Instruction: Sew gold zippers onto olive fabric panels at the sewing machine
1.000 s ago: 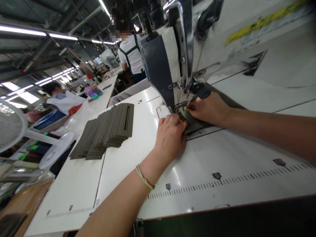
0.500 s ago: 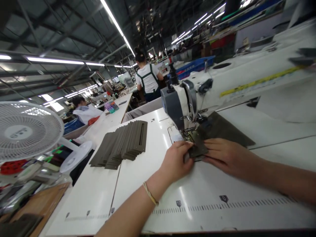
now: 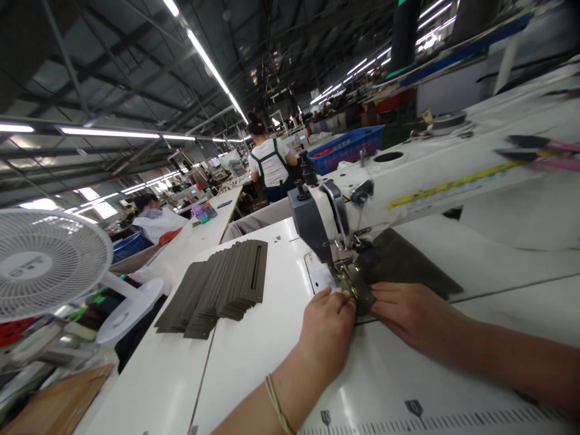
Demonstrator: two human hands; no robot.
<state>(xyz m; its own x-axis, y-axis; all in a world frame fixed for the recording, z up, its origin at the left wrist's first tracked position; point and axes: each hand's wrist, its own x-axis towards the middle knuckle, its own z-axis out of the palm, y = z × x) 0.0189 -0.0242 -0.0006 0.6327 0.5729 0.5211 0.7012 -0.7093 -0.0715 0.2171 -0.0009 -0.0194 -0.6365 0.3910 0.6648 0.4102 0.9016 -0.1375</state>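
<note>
A sewing machine [image 3: 317,223] stands on the white table, its needle and presser foot over a small dark olive fabric piece [image 3: 362,297]. My left hand [image 3: 328,326] is closed, its curled fingertips at the near left edge of this piece, just before the foot. From the right, my right hand [image 3: 408,311] grips the piece's other edge with its fingers pressed together; its thumb is hidden. A larger dark olive panel [image 3: 408,266] lies flat under the machine arm, behind my right hand. To the left rests a fanned stack of olive pieces [image 3: 222,284], the top one with a long slot.
A white fan [image 3: 49,266] stands at the left edge. Yellow measuring tape [image 3: 453,184] runs along the machine arm, with scissors [image 3: 534,151] on top. Behind are a blue crate [image 3: 347,148] and a co-worker [image 3: 272,160] facing away. A printed ruler scale [image 3: 421,420] marks the table's front.
My left hand's fingers have curled in more, and its thumb is no longer visible. Both hands stay by the presser foot. The view has shifted, so the table sits lower in the picture.
</note>
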